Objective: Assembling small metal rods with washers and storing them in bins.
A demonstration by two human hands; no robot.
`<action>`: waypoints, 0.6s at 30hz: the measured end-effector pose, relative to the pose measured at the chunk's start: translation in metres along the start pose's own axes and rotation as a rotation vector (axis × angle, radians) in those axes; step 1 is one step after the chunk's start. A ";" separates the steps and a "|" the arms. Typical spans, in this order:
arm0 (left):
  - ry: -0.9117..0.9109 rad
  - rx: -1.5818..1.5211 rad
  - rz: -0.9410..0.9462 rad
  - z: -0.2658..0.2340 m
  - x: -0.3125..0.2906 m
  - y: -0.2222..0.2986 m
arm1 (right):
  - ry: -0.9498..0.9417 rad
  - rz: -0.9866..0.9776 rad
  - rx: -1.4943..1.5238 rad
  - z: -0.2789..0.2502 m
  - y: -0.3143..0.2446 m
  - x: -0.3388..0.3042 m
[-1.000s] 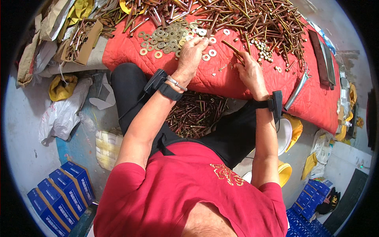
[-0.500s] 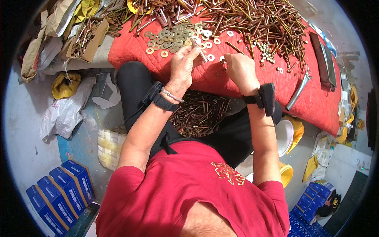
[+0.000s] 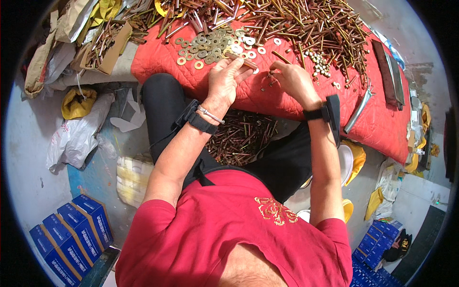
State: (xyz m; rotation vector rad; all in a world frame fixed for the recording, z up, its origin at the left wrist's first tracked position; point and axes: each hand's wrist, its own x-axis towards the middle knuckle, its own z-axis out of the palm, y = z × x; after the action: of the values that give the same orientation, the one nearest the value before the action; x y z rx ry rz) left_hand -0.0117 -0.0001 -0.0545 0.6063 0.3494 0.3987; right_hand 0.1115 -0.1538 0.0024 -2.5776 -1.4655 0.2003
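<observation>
In my left hand (image 3: 223, 82) a coppery, rod-like anchor bolt (image 3: 243, 61) is gripped between thumb and fingers, lying tilted with its right end lower. My right hand (image 3: 295, 82) is closed in a pinch a little to the right of it, above the red quilted cloth (image 3: 253, 98); whatever its fingertips hold is too small to make out. Just beyond the left hand lies a spread of flat metal washers (image 3: 205, 48). Small nuts (image 3: 319, 64) are heaped to the right of the right hand, at the edge of a large pile of bolts (image 3: 311, 28).
More bolts (image 3: 244, 138) lie low between my knees. A cardboard box (image 3: 117, 50) of metal parts stands at the far left. Dark flat strips (image 3: 387, 71) and a grey tube (image 3: 358, 112) rest on the cloth's right side. Blue boxes (image 3: 71, 239) stand at lower left.
The bolt in my left hand has turned from steep to flatter. My right hand has shifted slightly to the right, its fingers turning to point left toward the bolt.
</observation>
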 end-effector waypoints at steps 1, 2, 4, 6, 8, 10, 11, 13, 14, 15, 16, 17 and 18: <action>0.016 -0.036 0.017 0.001 0.000 -0.001 | 0.161 0.034 0.230 0.005 0.003 -0.009; 0.036 -0.070 0.035 0.000 0.000 -0.002 | 0.160 0.032 0.232 0.002 -0.004 -0.016; 0.006 -0.074 0.014 -0.002 -0.001 -0.003 | 0.215 0.142 0.823 -0.004 -0.025 -0.028; -0.040 -0.076 -0.021 0.004 -0.001 -0.006 | 0.252 0.148 0.897 0.001 -0.028 -0.035; -0.089 -0.106 -0.059 0.012 -0.004 -0.010 | 0.316 0.100 0.861 0.006 -0.027 -0.038; -0.102 -0.083 -0.063 0.014 -0.005 -0.011 | 0.345 0.136 0.859 0.005 -0.027 -0.040; -0.091 -0.056 -0.086 0.014 -0.006 -0.013 | 0.318 0.172 0.773 0.003 -0.027 -0.042; -0.088 -0.028 -0.116 0.015 -0.008 -0.017 | 0.389 0.160 0.633 0.004 -0.027 -0.042; -0.092 -0.015 -0.145 0.018 -0.011 -0.019 | 0.491 0.114 0.575 0.006 -0.029 -0.038; -0.099 -0.006 -0.180 0.022 -0.014 -0.024 | 0.584 0.113 0.670 0.009 -0.034 -0.034; -0.115 -0.006 -0.195 0.029 -0.019 -0.034 | 0.807 0.042 0.608 0.020 -0.034 -0.025; -0.062 -0.017 -0.202 0.035 -0.024 -0.046 | 0.835 0.060 0.670 0.022 -0.043 -0.021; -0.006 -0.025 -0.207 0.037 -0.027 -0.055 | 0.863 0.075 0.736 0.023 -0.051 -0.020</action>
State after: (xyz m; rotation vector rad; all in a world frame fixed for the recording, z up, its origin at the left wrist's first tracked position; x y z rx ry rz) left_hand -0.0050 -0.0711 -0.0541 0.5410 0.3970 0.2027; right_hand 0.0538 -0.1432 -0.0081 -1.7456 -0.7634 -0.2869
